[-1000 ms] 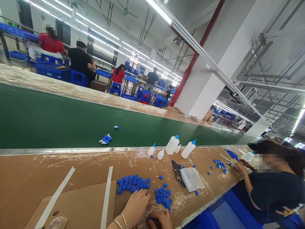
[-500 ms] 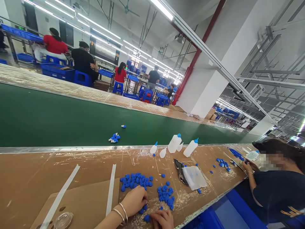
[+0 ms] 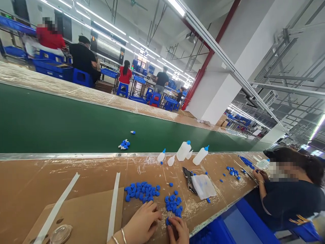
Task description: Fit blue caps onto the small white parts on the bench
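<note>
At the lower left, a sheet of brown cardboard (image 3: 76, 210) lies on a scuffed tan workbench (image 3: 20, 176) flecked with white residue. Two flat white strips (image 3: 56, 206) cross the area, one over the cardboard and one along its right edge. A round, clear plastic disc (image 3: 61, 234) sits at the bottom edge of the frame. Beyond the bench's metal edge strip (image 3: 76, 156), a smooth green conveyor belt (image 3: 63, 118) carries a small cluster of blue-and-white nozzles (image 3: 124, 144).

Mid-bench lie two loose heaps of small ribbed blue plastic caps (image 3: 141, 191). The left hand (image 3: 142, 223), with a thin metal bangle (image 3: 123, 235) at the wrist, rests with its fingers gently curled just below the heaps. The right hand (image 3: 179, 230) curves over the bench, its fingertips (image 3: 175, 220) right beside a lone blue cap (image 3: 167, 221) at the foot of the right heap; whether either hand pinches anything cannot be told.

Further right stand white plastic squeeze bottles (image 3: 184, 151) with blue tips, and a crumpled foil pouch (image 3: 188, 179) lies against a cloudy plastic bag (image 3: 203, 186). At the right edge, a seated co-worker (image 3: 291, 193) in a dark shirt bends over the bench, hands close together.
</note>
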Demonstrator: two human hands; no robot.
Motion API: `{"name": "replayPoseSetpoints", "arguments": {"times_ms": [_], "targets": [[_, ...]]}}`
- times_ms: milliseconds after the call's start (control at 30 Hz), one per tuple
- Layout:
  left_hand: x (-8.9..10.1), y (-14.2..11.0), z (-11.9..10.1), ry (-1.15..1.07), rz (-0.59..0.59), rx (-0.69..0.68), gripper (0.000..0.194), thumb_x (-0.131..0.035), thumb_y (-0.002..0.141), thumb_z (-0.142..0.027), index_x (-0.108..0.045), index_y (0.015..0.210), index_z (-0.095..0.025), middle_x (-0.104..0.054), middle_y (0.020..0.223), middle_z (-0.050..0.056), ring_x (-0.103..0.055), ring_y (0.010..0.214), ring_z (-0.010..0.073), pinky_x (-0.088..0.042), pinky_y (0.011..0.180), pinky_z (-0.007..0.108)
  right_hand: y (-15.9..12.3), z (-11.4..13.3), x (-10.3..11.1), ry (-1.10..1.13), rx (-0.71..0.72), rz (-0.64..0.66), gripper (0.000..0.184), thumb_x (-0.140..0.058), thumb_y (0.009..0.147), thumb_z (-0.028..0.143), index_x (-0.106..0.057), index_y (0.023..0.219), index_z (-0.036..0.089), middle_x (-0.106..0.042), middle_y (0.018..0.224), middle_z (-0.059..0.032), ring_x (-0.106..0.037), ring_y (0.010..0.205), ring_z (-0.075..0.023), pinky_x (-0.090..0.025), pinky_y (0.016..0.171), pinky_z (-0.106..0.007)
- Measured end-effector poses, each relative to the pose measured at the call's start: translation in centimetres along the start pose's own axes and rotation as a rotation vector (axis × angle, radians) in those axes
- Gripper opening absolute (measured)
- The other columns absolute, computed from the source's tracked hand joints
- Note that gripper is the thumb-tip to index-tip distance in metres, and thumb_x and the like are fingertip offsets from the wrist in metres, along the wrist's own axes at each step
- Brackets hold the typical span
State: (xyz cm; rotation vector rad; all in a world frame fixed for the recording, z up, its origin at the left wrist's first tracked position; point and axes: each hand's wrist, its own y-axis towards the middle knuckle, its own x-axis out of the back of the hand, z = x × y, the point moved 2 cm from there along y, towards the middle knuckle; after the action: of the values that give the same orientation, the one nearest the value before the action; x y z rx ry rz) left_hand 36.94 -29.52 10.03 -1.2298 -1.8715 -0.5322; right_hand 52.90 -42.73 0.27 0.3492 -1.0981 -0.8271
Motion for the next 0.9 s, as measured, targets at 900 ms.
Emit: {"name": "replayPoseSetpoints", "arguments": {"times_ms": [900], "targets": [[-4.0, -1.1, 4.2, 0.255, -0.084, -0.313, 0.004, -0.064, 0.089, -0.023, -0.068, 0.088, -0.023, -0.072, 0.096, -0.001, -0.058, 0.09, 0.018, -0.034, 0.08, 0.031, 0.8, 2.1, -1.3, 0.066, -0.156, 0.075, 0.059, -0.036, 0.092, 0.069, -0.074, 0.075, 0.027, -0.07, 0.072, -0.0039, -0.066, 0.07, -0.0233, -0.049, 0.067, -0.033]]}}
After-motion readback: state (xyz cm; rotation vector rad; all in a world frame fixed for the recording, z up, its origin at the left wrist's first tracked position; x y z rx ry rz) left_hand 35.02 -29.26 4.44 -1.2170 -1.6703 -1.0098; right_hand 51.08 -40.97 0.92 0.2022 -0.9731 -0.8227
